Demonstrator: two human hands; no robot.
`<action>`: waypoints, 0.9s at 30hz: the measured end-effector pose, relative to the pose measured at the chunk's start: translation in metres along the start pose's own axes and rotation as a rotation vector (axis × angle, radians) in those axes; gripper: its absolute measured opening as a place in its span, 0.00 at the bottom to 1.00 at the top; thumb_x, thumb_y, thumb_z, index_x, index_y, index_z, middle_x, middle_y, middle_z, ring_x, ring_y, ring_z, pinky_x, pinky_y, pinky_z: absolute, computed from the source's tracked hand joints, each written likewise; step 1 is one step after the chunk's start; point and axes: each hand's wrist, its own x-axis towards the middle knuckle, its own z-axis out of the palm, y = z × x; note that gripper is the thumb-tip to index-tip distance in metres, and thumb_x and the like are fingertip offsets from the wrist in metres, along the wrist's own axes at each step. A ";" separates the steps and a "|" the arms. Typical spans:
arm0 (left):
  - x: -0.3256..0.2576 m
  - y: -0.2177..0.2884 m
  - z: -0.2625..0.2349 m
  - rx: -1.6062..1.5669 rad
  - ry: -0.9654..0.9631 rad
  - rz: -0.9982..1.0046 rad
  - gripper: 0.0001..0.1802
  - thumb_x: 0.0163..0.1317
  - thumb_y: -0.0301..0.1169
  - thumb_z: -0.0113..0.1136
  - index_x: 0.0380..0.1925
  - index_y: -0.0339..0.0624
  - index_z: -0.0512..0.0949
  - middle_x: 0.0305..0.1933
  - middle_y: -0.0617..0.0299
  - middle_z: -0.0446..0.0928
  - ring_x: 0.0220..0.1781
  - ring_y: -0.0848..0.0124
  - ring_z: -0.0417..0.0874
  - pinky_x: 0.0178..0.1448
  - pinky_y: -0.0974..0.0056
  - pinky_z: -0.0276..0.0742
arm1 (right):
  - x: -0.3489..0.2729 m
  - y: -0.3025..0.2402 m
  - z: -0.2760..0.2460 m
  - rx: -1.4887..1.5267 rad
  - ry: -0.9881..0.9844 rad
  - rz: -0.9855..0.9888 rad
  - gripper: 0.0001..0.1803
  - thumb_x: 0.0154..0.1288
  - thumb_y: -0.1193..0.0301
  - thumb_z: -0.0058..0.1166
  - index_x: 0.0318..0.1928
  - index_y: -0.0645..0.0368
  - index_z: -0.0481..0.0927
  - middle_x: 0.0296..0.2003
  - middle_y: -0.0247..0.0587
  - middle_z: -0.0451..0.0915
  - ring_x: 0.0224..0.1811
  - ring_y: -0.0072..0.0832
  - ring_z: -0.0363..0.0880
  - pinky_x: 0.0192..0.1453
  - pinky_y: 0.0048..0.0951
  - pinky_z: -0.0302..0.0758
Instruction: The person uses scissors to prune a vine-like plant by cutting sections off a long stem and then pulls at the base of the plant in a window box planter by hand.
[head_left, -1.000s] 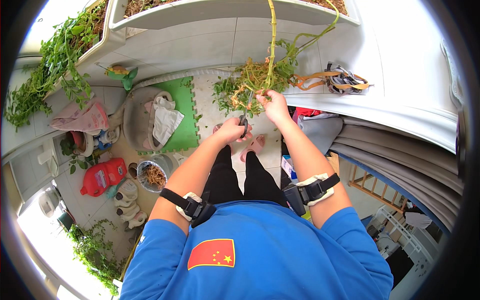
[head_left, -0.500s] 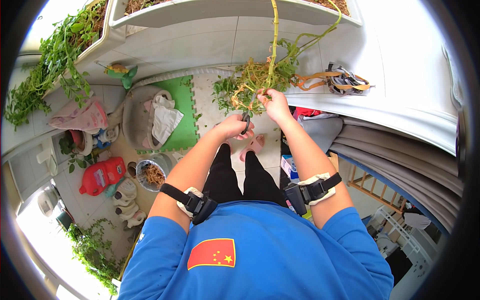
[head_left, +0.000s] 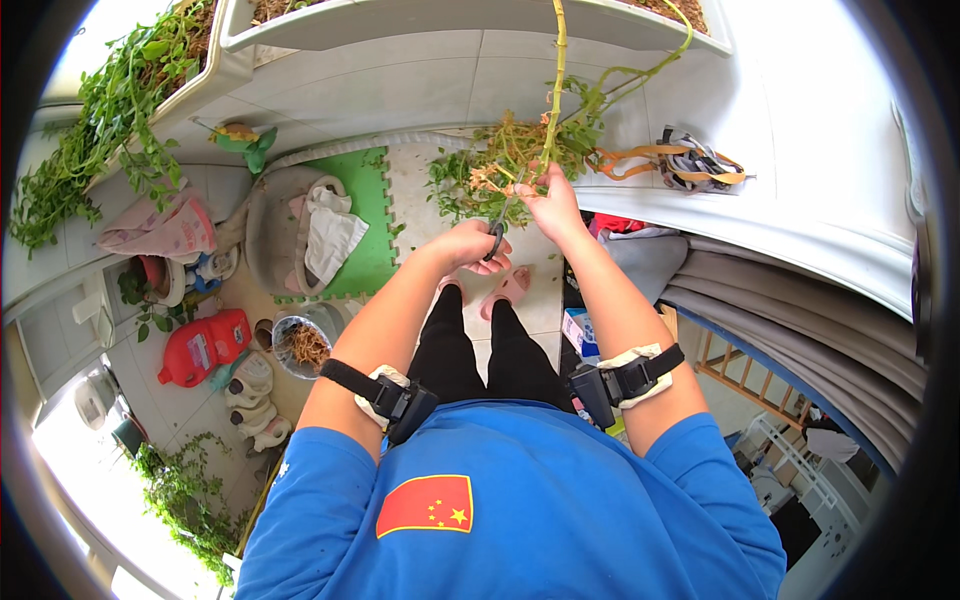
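My left hand (head_left: 466, 246) grips scissors (head_left: 496, 236) by their dark handles, the blades pointing up toward the hanging plant. With fingers pinched, my right hand (head_left: 553, 208) holds a stem in the tangle of a trailing plant (head_left: 510, 150), close to the scissor blades. Some of its leaves are green, others yellowed and dry. A thick yellow-green stem (head_left: 556, 90) runs from this tangle up to the long white planter (head_left: 480, 38). Whether the blades are around a stem is too small to tell.
On the left stand a grey pet bed (head_left: 275, 235) on a green foam mat (head_left: 375, 225), a red jug (head_left: 205, 350) and a lined bin (head_left: 330, 322) holding dry plant scraps. A strap bundle (head_left: 690, 165) lies at right, above grey curtains (head_left: 780, 300). More greenery (head_left: 100, 130) trails at upper left.
My right hand has shifted slightly right and up along the plant. The stem sways a little to the right, and the scissors tilt with my left hand, which stays near the same place.
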 end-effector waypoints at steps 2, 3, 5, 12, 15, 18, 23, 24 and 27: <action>-0.002 0.004 0.001 0.034 -0.003 -0.024 0.13 0.52 0.27 0.51 0.38 0.33 0.72 0.32 0.56 0.78 0.30 0.73 0.78 0.36 0.71 0.74 | -0.003 -0.010 0.000 0.011 -0.019 -0.008 0.27 0.49 0.64 0.61 0.49 0.59 0.68 0.35 0.44 0.76 0.38 0.35 0.75 0.42 0.32 0.70; -0.003 0.005 0.001 0.032 0.000 -0.024 0.13 0.52 0.27 0.51 0.38 0.33 0.72 0.32 0.56 0.78 0.30 0.73 0.78 0.36 0.71 0.74 | -0.004 -0.016 -0.002 0.021 -0.032 -0.015 0.30 0.48 0.63 0.62 0.51 0.58 0.65 0.36 0.43 0.75 0.39 0.35 0.75 0.42 0.32 0.70; -0.004 0.007 0.001 0.042 0.001 -0.020 0.13 0.52 0.27 0.51 0.38 0.32 0.72 0.32 0.56 0.78 0.30 0.73 0.78 0.36 0.71 0.74 | -0.003 -0.022 0.000 0.030 0.000 -0.013 0.29 0.48 0.65 0.62 0.50 0.60 0.67 0.34 0.40 0.74 0.37 0.30 0.74 0.42 0.29 0.70; -0.004 0.009 0.001 0.064 0.017 -0.041 0.12 0.51 0.27 0.52 0.37 0.34 0.73 0.31 0.56 0.79 0.29 0.73 0.78 0.35 0.71 0.75 | 0.014 -0.016 0.004 0.422 -0.070 0.258 0.17 0.43 0.71 0.66 0.35 0.61 0.77 0.30 0.33 0.76 0.33 0.21 0.73 0.35 0.22 0.69; -0.005 0.010 0.002 0.053 0.013 -0.053 0.12 0.51 0.27 0.52 0.37 0.35 0.74 0.30 0.57 0.79 0.30 0.73 0.79 0.35 0.71 0.76 | 0.015 -0.014 0.012 0.437 0.026 0.198 0.15 0.44 0.73 0.65 0.35 0.62 0.77 0.29 0.34 0.77 0.31 0.21 0.73 0.36 0.22 0.69; -0.005 0.011 0.003 0.059 0.006 -0.064 0.12 0.52 0.27 0.52 0.37 0.36 0.74 0.30 0.57 0.79 0.30 0.73 0.79 0.36 0.70 0.76 | 0.018 -0.013 0.014 0.404 0.080 0.139 0.14 0.44 0.74 0.64 0.34 0.62 0.78 0.27 0.34 0.78 0.30 0.20 0.73 0.36 0.22 0.70; -0.006 0.009 -0.001 0.062 -0.005 -0.083 0.12 0.53 0.28 0.51 0.38 0.35 0.73 0.30 0.56 0.79 0.29 0.72 0.79 0.36 0.69 0.76 | 0.022 -0.018 0.005 0.316 -0.114 0.206 0.09 0.45 0.75 0.63 0.31 0.60 0.80 0.26 0.33 0.78 0.29 0.19 0.73 0.37 0.21 0.70; -0.007 0.009 -0.001 0.062 -0.004 -0.083 0.12 0.53 0.28 0.51 0.38 0.35 0.73 0.30 0.56 0.79 0.29 0.72 0.79 0.36 0.69 0.76 | 0.021 -0.019 0.004 0.307 -0.115 0.201 0.07 0.46 0.75 0.62 0.30 0.60 0.81 0.26 0.33 0.78 0.29 0.19 0.73 0.36 0.21 0.70; -0.008 0.010 -0.002 0.063 -0.002 -0.092 0.12 0.53 0.28 0.51 0.38 0.35 0.74 0.30 0.56 0.79 0.29 0.72 0.79 0.36 0.68 0.76 | 0.020 -0.023 0.002 0.291 -0.127 0.204 0.05 0.47 0.76 0.61 0.29 0.59 0.81 0.26 0.31 0.78 0.29 0.18 0.73 0.36 0.21 0.69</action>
